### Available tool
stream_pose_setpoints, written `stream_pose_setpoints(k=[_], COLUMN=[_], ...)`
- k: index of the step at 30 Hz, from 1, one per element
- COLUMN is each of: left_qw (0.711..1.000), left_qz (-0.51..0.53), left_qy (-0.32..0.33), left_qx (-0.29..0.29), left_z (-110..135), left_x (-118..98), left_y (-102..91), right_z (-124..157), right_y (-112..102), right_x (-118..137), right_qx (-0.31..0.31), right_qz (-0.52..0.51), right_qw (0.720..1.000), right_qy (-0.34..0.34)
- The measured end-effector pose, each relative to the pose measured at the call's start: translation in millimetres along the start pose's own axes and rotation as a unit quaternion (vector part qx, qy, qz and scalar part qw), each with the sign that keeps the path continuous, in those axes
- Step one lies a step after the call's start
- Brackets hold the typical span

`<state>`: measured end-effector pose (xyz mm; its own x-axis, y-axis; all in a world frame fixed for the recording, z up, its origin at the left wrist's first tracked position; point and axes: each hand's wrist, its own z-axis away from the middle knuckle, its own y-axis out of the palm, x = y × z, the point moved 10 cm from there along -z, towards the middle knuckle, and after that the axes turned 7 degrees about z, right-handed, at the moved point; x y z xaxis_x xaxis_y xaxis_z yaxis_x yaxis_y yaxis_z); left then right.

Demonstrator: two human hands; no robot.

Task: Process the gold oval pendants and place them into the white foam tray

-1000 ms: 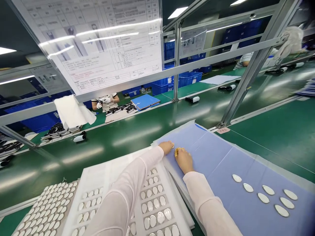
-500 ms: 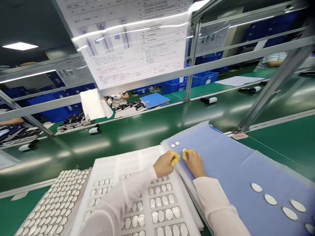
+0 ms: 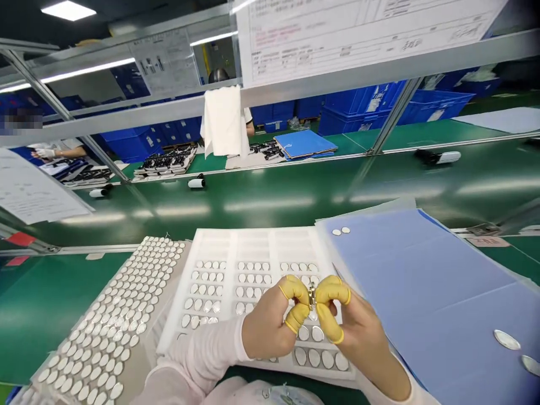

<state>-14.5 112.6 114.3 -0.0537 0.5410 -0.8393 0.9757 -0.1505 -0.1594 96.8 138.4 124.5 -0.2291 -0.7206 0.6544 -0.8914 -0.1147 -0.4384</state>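
My left hand (image 3: 274, 318) and my right hand (image 3: 352, 315), both with yellow finger covers, meet above the white foam tray (image 3: 230, 244). Pinched between their fingertips is a small metal-rimmed oval piece (image 3: 312, 295), seen edge-on; whether it is one piece or two together I cannot tell. Rows of white oval pieces (image 3: 205, 305) sit in the tray's slots below. To the right lies a blue sheet (image 3: 417, 287), with two small ovals (image 3: 341, 231) at its far left corner and larger ones (image 3: 507, 340) near its right side.
On the left, a board (image 3: 158, 306) carries many close-set white ovals. Behind the tray runs a green bench (image 3: 261, 197) under a metal frame with hanging paper sheets (image 3: 358, 45) and a white cloth (image 3: 223, 121). Blue bins (image 3: 358, 107) and co-workers are beyond.
Both hands have come from the blue sheet's left edge to above the tray and now meet at the fingertips. The oval at my right fingers has left the sheet. The view has swung left.
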Motion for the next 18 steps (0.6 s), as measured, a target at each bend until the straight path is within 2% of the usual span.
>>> stream_pose_setpoints(k=[2, 6, 8, 12, 18], left_qw=[1.0, 1.0, 0.999, 0.998, 0.994], left_qz=[-0.009, -0.006, -0.005, 0.045, 0.091], left_qy=[0.007, -0.007, -0.017, -0.018, -0.023], left_qx=[0.0, -0.03, -0.045, -0.04, -0.056], left_z=[5, 19, 26, 37, 43], left_x=[-7, -11, -10, -6, 2], left_y=[-1.2, -9.1, -13.3, -14.9, -20.6], right_z=[6, 16, 20, 22, 27], right_y=[5, 17, 23, 32, 44], right_x=[9, 10, 9, 13, 10], right_qx=[-0.004, 0.014, 0.031, 0.058, 0.104], right_qz=[-0.037, -0.062, -0.063, -0.076, -0.121], right_qw=[0.999, 0.998, 0.997, 0.994, 0.985], right_qy=[0.003, 0.028, 0.04, 0.05, 0.064])
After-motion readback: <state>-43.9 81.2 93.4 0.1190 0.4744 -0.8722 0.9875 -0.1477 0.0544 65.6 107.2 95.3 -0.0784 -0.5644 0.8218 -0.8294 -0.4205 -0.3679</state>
